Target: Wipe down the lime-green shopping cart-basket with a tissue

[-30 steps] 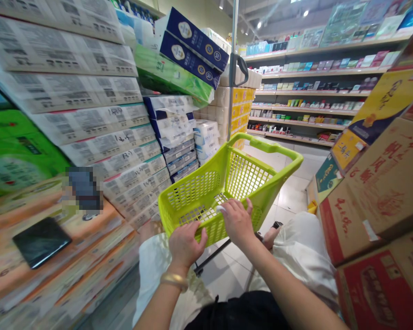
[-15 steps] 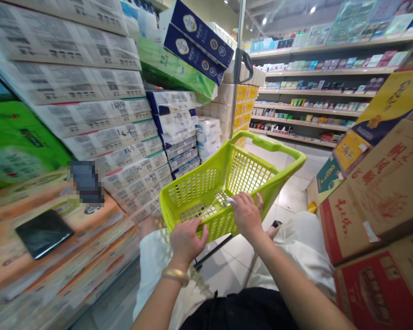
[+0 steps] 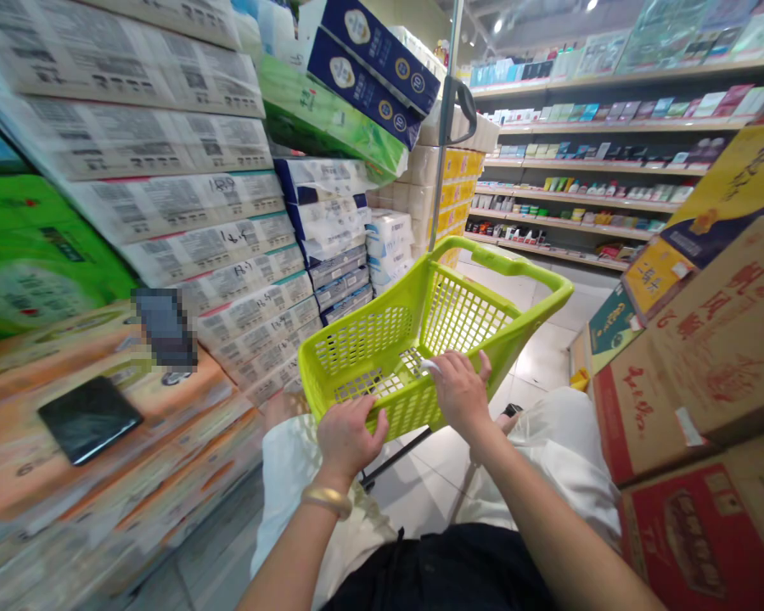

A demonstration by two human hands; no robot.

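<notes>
A lime-green plastic shopping cart basket (image 3: 373, 339) with perforated walls stands before my knees. My left hand (image 3: 350, 437), with a gold bangle at its wrist, is closed over the near rim, fingertips inside and thumb outside. Farther right along that rim is my right hand (image 3: 462, 386). A small white wipe (image 3: 430, 366), perhaps a tissue, pokes out from its curled fingers, and the hand rests against the basket's edge. Most of the white piece is hidden in the fingers. Through the basket's grid the pale floor shows.
Stacked paper packs (image 3: 229, 238) rise at the left. A dark tablet-like device (image 3: 90, 419) and a blurred phone-like thing (image 3: 167, 327) lie on orange packs (image 3: 184, 407). Cardboard cartons (image 3: 693, 373) line the right. Shelves of goods (image 3: 586, 161) stand behind a pole (image 3: 444, 170).
The whole view has shifted slightly, so surroundings sit a little farther right. Both hands keep nearly the same places on the basket's rim.
</notes>
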